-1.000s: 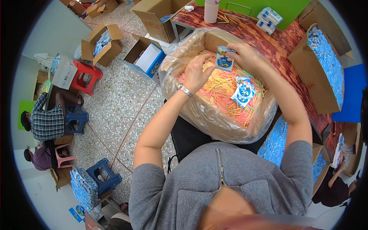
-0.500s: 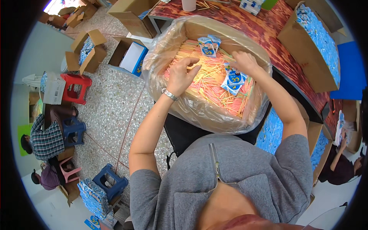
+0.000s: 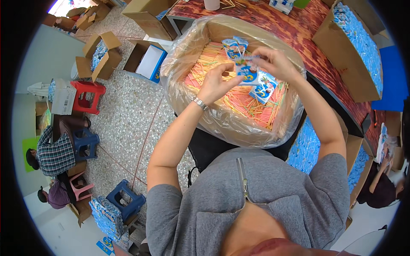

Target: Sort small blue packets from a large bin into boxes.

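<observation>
A small blue-and-white printed plastic packet (image 3: pixel 247 72), slightly blurred, is pinched by its upper right edge in my right hand (image 3: pixel 277 65). My left hand (image 3: pixel 217 84) is at the packet's left side, thumb and index finger apart; its thumb tip meets or nearly meets the packet's lower left corner. Both hands are over a cardboard box lined with clear plastic (image 3: pixel 239 121), filled with thin pink, yellow and orange sticks (image 3: pixel 209 57). On the sticks lie more such packets: one group (image 3: pixel 234 46) toward the far side, another (image 3: pixel 263 88) partly behind the held packet.
A red-brown patterned table (image 3: pixel 273 25) runs along the far side and right. A carton full of blue packets (image 3: pixel 358 47) stands on it. Blue packets (image 3: pixel 305 147) also fill a container at my right. Stools, open cartons and seated people (image 3: pixel 57 155) are at left.
My right hand has lifted a packet from the sticks and brought it left, toward the middle of the box. My left hand has moved right to meet it.
</observation>
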### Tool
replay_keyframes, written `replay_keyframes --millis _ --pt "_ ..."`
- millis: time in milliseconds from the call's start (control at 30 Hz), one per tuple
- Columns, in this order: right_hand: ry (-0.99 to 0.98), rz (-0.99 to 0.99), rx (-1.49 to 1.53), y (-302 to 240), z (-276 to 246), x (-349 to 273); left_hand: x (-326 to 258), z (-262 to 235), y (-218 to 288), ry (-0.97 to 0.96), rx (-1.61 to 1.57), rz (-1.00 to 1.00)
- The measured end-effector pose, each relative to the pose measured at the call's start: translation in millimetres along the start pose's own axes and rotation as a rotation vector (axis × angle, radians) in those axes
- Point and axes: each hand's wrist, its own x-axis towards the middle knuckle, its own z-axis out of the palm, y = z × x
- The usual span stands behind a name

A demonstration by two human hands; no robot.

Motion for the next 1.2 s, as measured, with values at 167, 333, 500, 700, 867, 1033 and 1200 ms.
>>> replay_keyframes --millis 167,333,500,700,867,1033,1200 --pt "0.096 -0.102 0.089 -45.6 6.4 42.8 13.9 -25.5 25.2 -0.015 -0.494 -0.181" --pt "0.187 -0.350 0.056 -73.3 23.0 73.8 13.7 -56.7 41.8 0.008 -0.509 -0.143" --pt "0.175 -0.479 -0.020 -70.7 40.9 87.5 5.3 -78.2 27.0 0.101 -0.442 -0.176" --pt "-0.005 -0.251 0.497 -26.9 82.3 107.5 -8.8 -98.5 11.4 0.274 -0.327 -0.142" --pt "-0.285 0.020 -0.209 30.2 131.8 115.7 -14.9 -109.5 7.8 0.382 -0.327 -0.187" --pt "-0.153 0.214 -0.594 40.3 174.9 130.8 -18.0 -113.3 5.8 0.400 -0.364 -0.204" --pt "-0.197 0.148 -0.700 53.0 188.0 138.1 -17.7 -117.7 3.2 0.406 -0.388 -0.189"
